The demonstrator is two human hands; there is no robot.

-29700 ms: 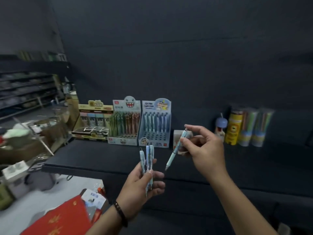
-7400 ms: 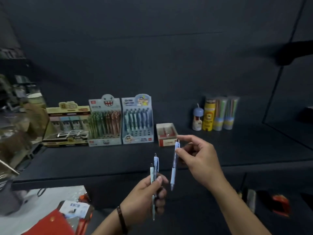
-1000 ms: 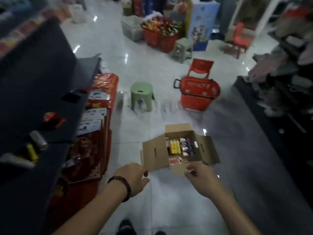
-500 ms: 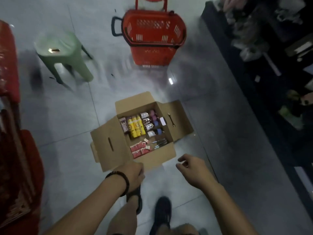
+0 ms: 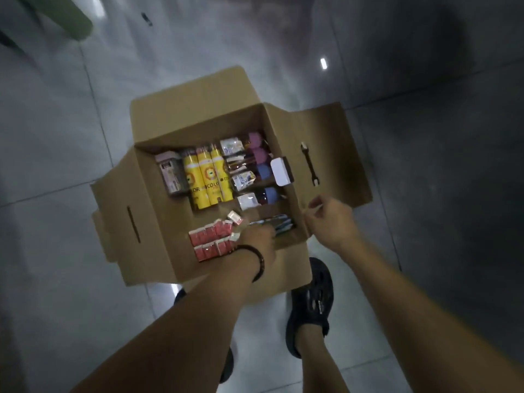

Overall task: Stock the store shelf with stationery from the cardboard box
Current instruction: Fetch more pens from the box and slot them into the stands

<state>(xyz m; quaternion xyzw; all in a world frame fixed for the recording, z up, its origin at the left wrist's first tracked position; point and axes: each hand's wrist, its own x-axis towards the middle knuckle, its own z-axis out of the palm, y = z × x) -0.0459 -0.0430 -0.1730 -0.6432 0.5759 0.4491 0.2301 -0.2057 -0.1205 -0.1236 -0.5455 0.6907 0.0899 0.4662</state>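
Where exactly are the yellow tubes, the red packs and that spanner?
yellow tubes (image 5: 207,180), head view, middle tube's label.
red packs (image 5: 208,242), head view, centre of the stack.
spanner (image 5: 310,164), head view, its shaft.

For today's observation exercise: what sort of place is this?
Probably a shop floor during restocking: an open cardboard box of packaged stationery, including yellow tubes, sits on glossy tiled floor.

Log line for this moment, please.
phase: restock pickup | left hand: inside cardboard box, reaching at pens | right hand: at box rim, empty
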